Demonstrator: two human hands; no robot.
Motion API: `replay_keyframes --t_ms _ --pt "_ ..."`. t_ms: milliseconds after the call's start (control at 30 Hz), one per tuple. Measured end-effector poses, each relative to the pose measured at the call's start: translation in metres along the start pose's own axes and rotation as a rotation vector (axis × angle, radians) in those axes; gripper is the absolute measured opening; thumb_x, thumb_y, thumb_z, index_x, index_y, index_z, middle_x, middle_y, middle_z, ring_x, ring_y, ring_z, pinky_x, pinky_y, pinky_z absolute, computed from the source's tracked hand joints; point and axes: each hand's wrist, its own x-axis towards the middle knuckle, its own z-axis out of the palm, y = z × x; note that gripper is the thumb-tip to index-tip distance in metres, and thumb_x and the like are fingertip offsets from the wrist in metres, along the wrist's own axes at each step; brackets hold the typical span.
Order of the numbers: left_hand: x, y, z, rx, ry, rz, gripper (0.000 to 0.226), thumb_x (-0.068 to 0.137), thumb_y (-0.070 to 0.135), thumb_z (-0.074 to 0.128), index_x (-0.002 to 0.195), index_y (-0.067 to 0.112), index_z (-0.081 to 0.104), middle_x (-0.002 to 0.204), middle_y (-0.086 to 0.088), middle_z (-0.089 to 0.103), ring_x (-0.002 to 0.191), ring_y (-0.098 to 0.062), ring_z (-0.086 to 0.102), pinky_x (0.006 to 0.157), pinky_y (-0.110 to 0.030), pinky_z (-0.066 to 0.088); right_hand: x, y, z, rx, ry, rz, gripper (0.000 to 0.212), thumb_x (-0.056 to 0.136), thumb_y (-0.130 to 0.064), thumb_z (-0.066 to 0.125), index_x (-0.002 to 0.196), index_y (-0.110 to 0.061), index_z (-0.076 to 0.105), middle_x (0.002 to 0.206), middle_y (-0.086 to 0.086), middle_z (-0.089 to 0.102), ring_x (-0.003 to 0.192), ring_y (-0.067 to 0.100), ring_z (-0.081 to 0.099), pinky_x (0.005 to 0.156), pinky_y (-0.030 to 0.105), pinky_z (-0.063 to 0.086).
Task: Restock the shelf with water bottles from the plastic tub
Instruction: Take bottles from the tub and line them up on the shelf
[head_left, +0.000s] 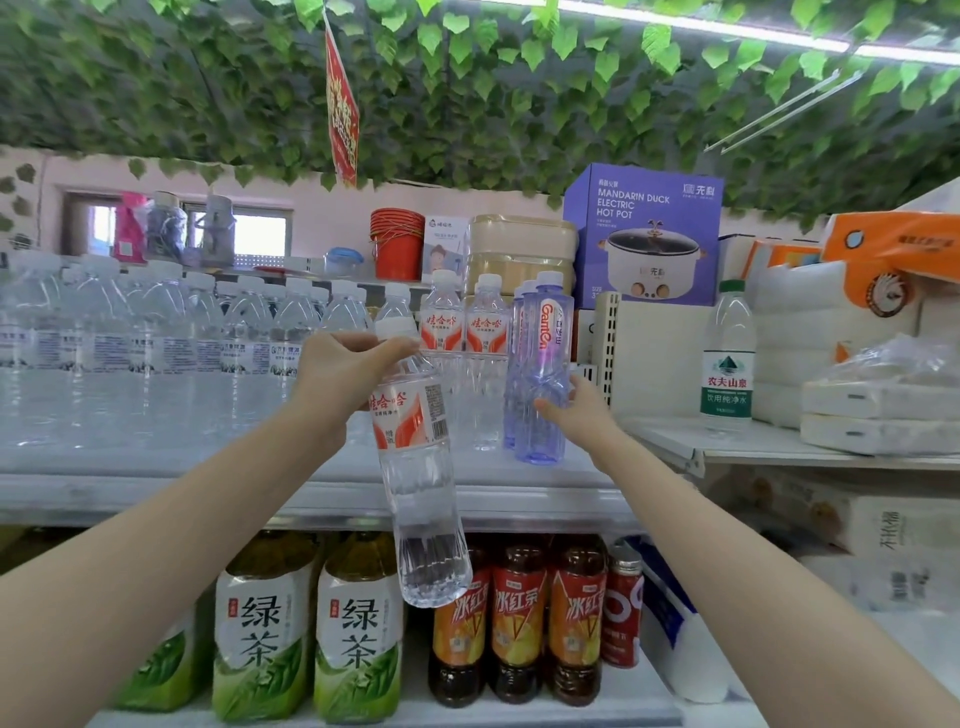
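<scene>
While the left grip (337, 379) holds the bottle (415, 467) high up, fingers curled round its shoulder just under the cap, the bottle hangs tilted in front of the shelf (156, 493), its base down before the red teas (519, 623) on the row below, not yet set down. The right grip (571, 410) lies against the purple bottle (543, 364), thumb across its front and fingers at its far side; I cannot tell whether it clasps it or only pushes it aside. The tub is out of sight from here. I'd judge the spot meant for the bottle is in front of the two like bottles (441, 332), just left of the purple ones. The hold is the worry: a full bottle hung from its neck can swing, and the base could catch the shelf's front lip on the way up and twist out of the fingers. Set down at this lean, it might topple into its neighbours. The purple bottle stands near the front edge, so too hard a nudge could tip it off.
</scene>
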Motion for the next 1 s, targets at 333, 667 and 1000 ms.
replay_keyframes --t_ms 333,667,1000 --pt "0.004 -0.005 -0.018 -0.272 0.175 -0.06 0.013 0.077 0.018 0.073 0.084 0.01 0.066 0.074 0.003 0.063 0.051 -0.005 0.06 0.052 -0.026 0.053 -0.055 -0.04 0.024 -0.041 -0.04 -0.248 0.048 0.084 -0.031 0.068 0.127 -0.018 0.051 0.115 -0.001 0.056 0.104 0.013 0.055 0.086 0.023 0.045" --pt "0.021 0.005 -0.039 -0.391 0.301 -0.047 0.014 0.076 0.02 0.074 0.076 0.015 0.062 0.072 0.001 0.064 0.046 -0.005 0.059 0.05 -0.024 0.051 -0.094 -0.066 0.083 -0.284 -0.221 -0.398 0.087 0.069 -0.023 0.082 0.14 -0.025 0.031 0.122 -0.007 0.049 0.108 0.009 0.048 0.095 0.028 0.043" --pt "0.046 -0.008 -0.065 -0.009 -0.049 0.172 0.031 0.086 0.043 0.06 0.107 0.021 0.056 0.094 0.002 0.067 0.086 -0.011 0.065 0.075 -0.03 0.053 -0.073 -0.067 0.094 -0.086 -0.08 -0.368 0.075 0.068 -0.018 0.083 0.132 -0.024 0.043 0.101 -0.016 0.054 0.088 0.002 0.055 0.078 0.012 0.047"
